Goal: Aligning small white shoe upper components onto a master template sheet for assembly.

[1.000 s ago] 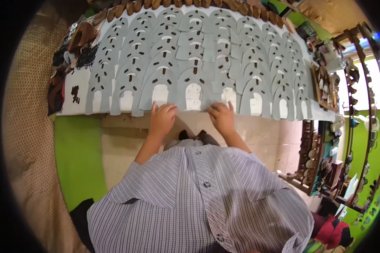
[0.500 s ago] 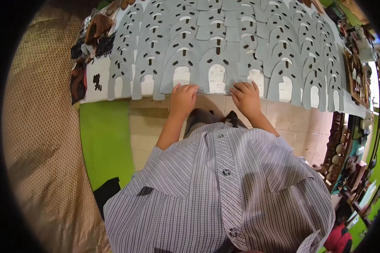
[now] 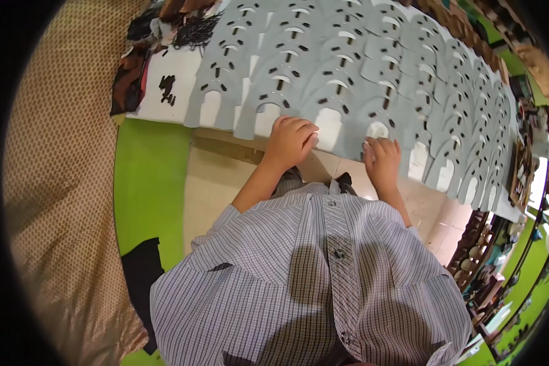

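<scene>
Overlapping rows of grey U-shaped cut pieces (image 3: pixel 341 79) cover the white-topped table (image 3: pixel 183 67). Each carries small dark strips, and pale crescents show between the layers. My left hand (image 3: pixel 290 141) rests at the table's near edge, fingers bent and lying over the lower ends of the pieces. To its right, my right hand (image 3: pixel 382 161) touches the same edge beside the leg of a grey piece, its fingers slightly apart. Nothing shows held in either hand; the undersides of the fingers are hidden.
Small dark strips (image 3: pixel 167 89) lie loose at the table's left. Brown and black scraps (image 3: pixel 128 79) are heaped at the far left corner. A patterned brown curtain (image 3: pixel 61 183) hangs on the left. Crowded racks (image 3: pixel 479 250) stand at the right.
The view has turned, so the table slants down toward the right and appears shifted. Both hands stay at the near edge; my right hand now appears lower than my left.
</scene>
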